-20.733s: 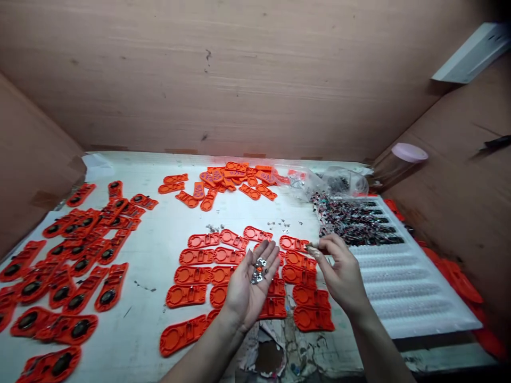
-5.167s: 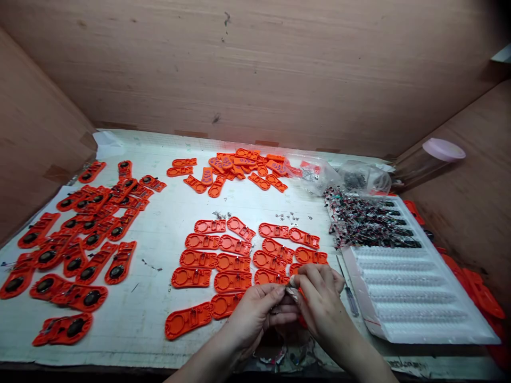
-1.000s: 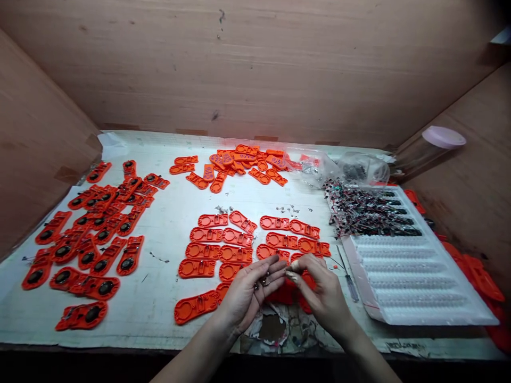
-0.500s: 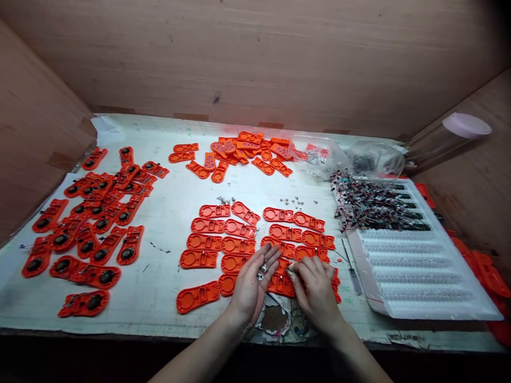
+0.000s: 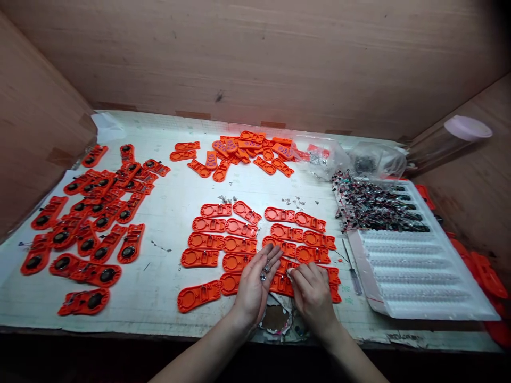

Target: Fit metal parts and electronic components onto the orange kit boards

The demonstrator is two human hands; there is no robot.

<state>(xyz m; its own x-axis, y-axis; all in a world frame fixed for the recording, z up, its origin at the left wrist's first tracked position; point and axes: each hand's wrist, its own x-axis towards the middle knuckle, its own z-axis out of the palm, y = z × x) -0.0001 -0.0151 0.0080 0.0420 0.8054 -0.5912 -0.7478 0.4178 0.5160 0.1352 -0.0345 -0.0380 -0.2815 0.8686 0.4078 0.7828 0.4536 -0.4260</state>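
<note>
My left hand (image 5: 255,282) lies palm up over the lower rows of orange plastic shells, with several small metal parts (image 5: 264,273) resting in its palm and its fingers stretched out. To its right, my right hand (image 5: 313,290) is closed in a pinch at an orange shell (image 5: 281,285); what its fingertips hold is too small to make out. Other orange shells (image 5: 199,258) lie in rows with their hollow sides up. Small metal parts (image 5: 297,202) are scattered behind the rows.
Orange shells with black round parts (image 5: 107,247) crowd the left side. More shells (image 5: 249,144) and clear bags (image 5: 361,159) lie at the back. On the right are a screwdriver (image 5: 355,279) and a white foam tray (image 5: 423,287) holding wired circuit boards (image 5: 375,205).
My right fingers have curled in closer over the shell. My left hand has shifted slightly to the right, still holding the small metal parts.
</note>
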